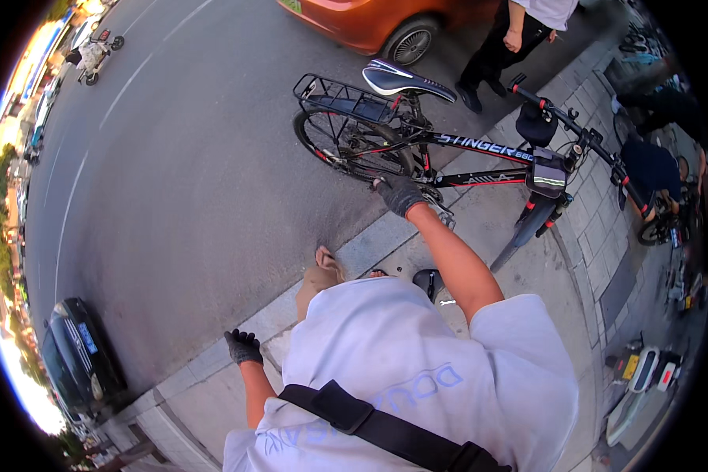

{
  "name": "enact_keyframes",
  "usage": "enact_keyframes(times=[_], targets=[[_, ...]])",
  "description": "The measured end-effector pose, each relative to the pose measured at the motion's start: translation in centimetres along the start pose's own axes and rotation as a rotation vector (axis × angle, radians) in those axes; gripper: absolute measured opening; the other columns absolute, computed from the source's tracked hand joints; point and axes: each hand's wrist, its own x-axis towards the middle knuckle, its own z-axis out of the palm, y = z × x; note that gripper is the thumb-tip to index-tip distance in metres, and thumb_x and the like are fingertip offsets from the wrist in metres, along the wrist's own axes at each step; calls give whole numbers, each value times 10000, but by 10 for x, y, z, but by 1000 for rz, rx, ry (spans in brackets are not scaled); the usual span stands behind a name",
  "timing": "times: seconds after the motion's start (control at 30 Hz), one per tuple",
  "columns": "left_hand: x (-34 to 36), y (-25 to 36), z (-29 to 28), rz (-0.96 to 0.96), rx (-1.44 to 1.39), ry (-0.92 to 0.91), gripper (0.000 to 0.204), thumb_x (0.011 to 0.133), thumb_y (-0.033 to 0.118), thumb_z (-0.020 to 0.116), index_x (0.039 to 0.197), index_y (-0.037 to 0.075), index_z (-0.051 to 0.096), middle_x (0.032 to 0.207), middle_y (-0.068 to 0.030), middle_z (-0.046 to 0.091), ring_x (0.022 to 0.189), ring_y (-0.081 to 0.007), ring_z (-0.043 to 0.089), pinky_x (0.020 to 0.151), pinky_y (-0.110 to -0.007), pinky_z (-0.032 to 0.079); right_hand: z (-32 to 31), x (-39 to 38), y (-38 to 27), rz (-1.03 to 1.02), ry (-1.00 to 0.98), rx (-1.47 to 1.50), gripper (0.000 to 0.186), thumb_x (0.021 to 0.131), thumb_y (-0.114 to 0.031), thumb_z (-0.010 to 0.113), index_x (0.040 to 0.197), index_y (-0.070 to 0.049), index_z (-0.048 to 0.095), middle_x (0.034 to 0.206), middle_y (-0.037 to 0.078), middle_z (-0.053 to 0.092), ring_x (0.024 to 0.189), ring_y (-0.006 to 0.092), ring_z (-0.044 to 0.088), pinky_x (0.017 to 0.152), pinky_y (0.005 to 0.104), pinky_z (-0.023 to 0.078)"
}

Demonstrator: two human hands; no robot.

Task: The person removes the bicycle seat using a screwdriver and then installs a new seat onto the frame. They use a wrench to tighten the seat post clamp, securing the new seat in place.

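Observation:
A black mountain bike (480,145) with red trim and a dark blue saddle (397,80) stands in front of me at the kerb. Its rear wheel (352,145) lies to the left, under a black rear rack (342,98). My right hand (401,195), in a dark fingerless glove, reaches to the lower edge of that wheel near the crank. Its fingers are drawn together; whatever is between them is hidden. Off to the lower left, my left hand (242,346) wears the same glove. Its fingers bend loosely, thumb apart, with nothing in them.
A small silver wrench-like tool (447,303) lies on the paving by my feet. Behind the bike are an orange car (362,23) and a standing person (515,43). A dark car (79,354) is at left; a white scooter (641,397) and parked bikes are at right.

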Motion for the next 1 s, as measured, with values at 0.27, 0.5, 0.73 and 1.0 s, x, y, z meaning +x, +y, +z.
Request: enact_keyframes(times=[0.27, 0.5, 0.73, 1.0], targets=[[84, 157, 422, 274, 397, -619, 485, 965, 553, 591, 1127, 99, 642, 753, -21, 626, 667, -194, 639, 551, -316, 448, -35, 138, 70, 286, 585, -161, 475, 920, -274, 615, 1370, -125, 580, 1326, 256, 578, 1143, 461, 589, 977, 512, 492], [-56, 181, 694, 783, 729, -1470, 340, 1019, 375, 588, 1135, 63, 655, 876, -47, 677, 791, -183, 677, 669, -332, 528, -58, 192, 88, 351, 428, -208, 731, 843, -443, 677, 1423, -42, 481, 1419, 261, 514, 1301, 429, 501, 1102, 465, 419], [-207, 95, 794, 1454, 1224, -1920, 507, 937, 437, 665, 1240, 35, 608, 1081, -120, 698, 1035, -280, 666, 930, -398, 497, -94, 213, 80, 332, 237, -64, 501, 847, -409, 687, 1247, -111, 650, 1262, 177, 660, 1141, 385, 633, 960, 473, 507], [-263, 3, 852, 2171, 1588, -1815, 692, 875, 521, 638, 1410, 95, 532, 1408, -221, 543, 1310, -408, 497, 1120, -537, 328, -85, 199, 79, 332, 389, -10, 446, 839, -427, 683, 1175, -135, 665, 1164, 150, 680, 1030, 382, 669, 857, 496, 531]])
